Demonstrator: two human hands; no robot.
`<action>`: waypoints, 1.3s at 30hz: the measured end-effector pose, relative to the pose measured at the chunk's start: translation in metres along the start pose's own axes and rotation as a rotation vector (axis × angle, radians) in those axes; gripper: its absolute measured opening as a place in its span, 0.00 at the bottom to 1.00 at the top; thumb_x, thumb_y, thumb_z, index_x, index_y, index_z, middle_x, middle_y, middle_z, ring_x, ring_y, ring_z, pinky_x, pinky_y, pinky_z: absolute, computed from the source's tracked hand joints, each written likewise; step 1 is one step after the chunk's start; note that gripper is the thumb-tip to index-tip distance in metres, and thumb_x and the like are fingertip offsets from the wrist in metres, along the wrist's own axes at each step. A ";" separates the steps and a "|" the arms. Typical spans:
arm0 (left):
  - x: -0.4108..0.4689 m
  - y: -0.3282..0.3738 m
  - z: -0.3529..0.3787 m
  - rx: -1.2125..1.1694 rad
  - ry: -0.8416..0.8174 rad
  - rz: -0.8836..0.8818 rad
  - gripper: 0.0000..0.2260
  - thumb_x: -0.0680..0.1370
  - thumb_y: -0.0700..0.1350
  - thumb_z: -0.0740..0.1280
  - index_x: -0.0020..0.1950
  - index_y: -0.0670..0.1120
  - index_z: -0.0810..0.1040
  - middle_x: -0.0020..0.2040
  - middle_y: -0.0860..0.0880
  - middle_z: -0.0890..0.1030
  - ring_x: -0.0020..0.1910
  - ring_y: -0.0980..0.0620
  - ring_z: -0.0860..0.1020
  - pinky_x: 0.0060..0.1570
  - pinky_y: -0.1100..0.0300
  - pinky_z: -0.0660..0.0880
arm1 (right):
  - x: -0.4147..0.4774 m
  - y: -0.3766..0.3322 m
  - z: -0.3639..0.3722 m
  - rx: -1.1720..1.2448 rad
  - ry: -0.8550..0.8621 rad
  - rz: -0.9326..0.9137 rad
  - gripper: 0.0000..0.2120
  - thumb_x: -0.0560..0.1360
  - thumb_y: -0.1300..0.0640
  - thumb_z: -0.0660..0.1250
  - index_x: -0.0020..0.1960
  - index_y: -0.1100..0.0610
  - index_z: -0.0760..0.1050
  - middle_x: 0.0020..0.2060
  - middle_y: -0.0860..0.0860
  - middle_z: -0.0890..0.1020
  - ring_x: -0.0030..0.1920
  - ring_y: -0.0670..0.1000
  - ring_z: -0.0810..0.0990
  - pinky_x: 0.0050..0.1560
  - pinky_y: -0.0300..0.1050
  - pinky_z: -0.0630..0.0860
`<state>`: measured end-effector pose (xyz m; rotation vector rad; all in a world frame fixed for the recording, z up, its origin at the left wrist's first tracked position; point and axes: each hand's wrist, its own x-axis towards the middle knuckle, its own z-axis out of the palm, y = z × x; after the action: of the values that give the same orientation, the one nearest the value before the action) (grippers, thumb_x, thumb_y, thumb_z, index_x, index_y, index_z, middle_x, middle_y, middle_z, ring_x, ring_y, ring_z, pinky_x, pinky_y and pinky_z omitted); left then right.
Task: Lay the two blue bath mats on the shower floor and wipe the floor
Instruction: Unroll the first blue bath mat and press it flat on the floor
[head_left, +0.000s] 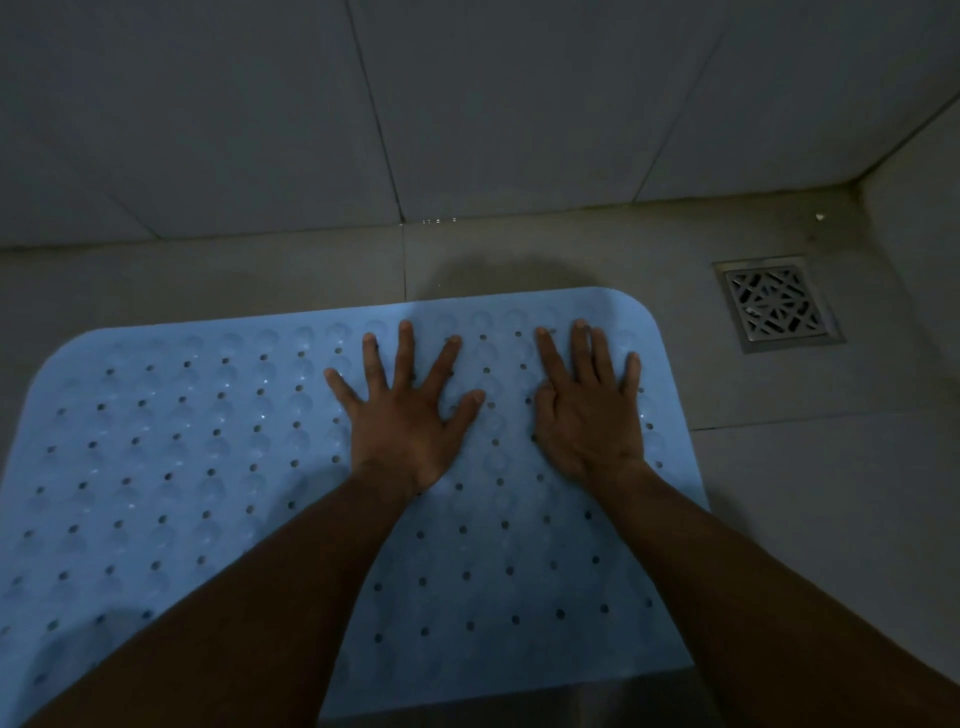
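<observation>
Only 1 blue bath mat (171, 467) was in view, flat on the tiled shower floor (779, 467) near the wall (467, 104). 2 hands pressed palm-down on its far right part: the left hand (402, 421) with fingers spread wide, the right hand (587, 410) with fingers close together, gripping nothing. The mat looked rubbery, round-cornered, dotted with small holes and domes. 1 square metal drain (779, 304) lay just beyond its right corner.

Mat (182, 467) left edge perhaps cropped

walls (519, 104): grey tile | floor (779, 493): beige tile (dim light) | drain (777, 302): far-right corner
</observation>
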<state>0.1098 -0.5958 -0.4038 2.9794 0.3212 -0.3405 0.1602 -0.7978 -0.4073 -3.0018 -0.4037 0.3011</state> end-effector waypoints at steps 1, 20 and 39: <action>0.000 0.000 0.000 -0.003 0.001 -0.004 0.31 0.75 0.74 0.36 0.75 0.68 0.32 0.79 0.52 0.30 0.77 0.40 0.31 0.69 0.27 0.35 | 0.000 0.000 -0.001 0.009 -0.001 0.001 0.30 0.80 0.45 0.41 0.80 0.44 0.39 0.80 0.53 0.43 0.80 0.55 0.41 0.76 0.64 0.39; -0.073 -0.083 -0.012 -0.187 0.063 0.087 0.30 0.81 0.65 0.46 0.80 0.60 0.39 0.81 0.46 0.40 0.79 0.42 0.38 0.74 0.37 0.37 | -0.050 -0.060 -0.020 0.003 -0.101 0.039 0.31 0.83 0.40 0.42 0.80 0.50 0.37 0.79 0.56 0.38 0.79 0.57 0.36 0.74 0.65 0.34; -0.188 -0.283 0.022 -0.115 0.156 -0.130 0.31 0.79 0.70 0.43 0.80 0.62 0.42 0.82 0.47 0.43 0.80 0.45 0.39 0.76 0.41 0.37 | -0.146 -0.280 0.057 0.006 -0.045 -0.166 0.32 0.81 0.35 0.40 0.80 0.45 0.35 0.80 0.53 0.39 0.79 0.55 0.38 0.74 0.67 0.36</action>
<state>-0.1374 -0.3614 -0.4089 2.8844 0.5335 -0.0975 -0.0602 -0.5643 -0.4023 -2.9360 -0.6497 0.3551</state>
